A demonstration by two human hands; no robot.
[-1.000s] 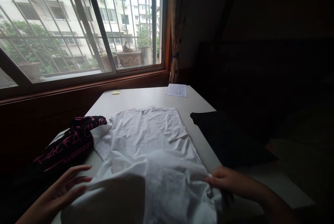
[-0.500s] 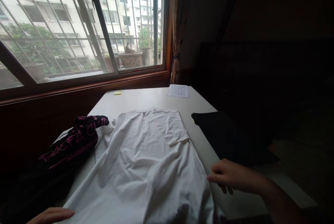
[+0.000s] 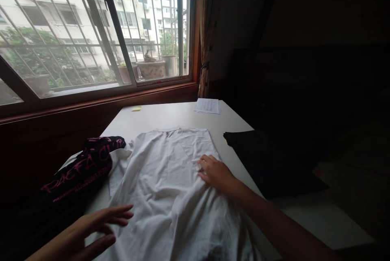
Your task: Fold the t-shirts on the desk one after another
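Observation:
A white T-shirt (image 3: 158, 175) lies spread over the table, collar toward the window, its lower part wrinkled. On its right side a sleeve is laid inward across the body. My right hand (image 3: 215, 172) rests on that sleeve near its hem, fingers slightly bent and apart. Over the shirt's lower left side hovers my left hand (image 3: 97, 226), its thumb and fingers spread with nothing between them. At the left, the other sleeve sticks out beside a black garment with pink lettering (image 3: 88, 163). The shirt's bottom edge is partly out of view.
The white table (image 3: 158, 115) reaches to the window wall. Papers (image 3: 208, 105) and a yellow note (image 3: 136, 108) lie at its far end. Dark folded cloth (image 3: 274, 163) lies along the right edge. A curtain (image 3: 205, 50) hangs beside the barred window (image 3: 91, 29).
My right hand has moved from the shirt's right edge up and left onto the folded sleeve. My left hand has risen from the lower left edge and come inward over the shirt.

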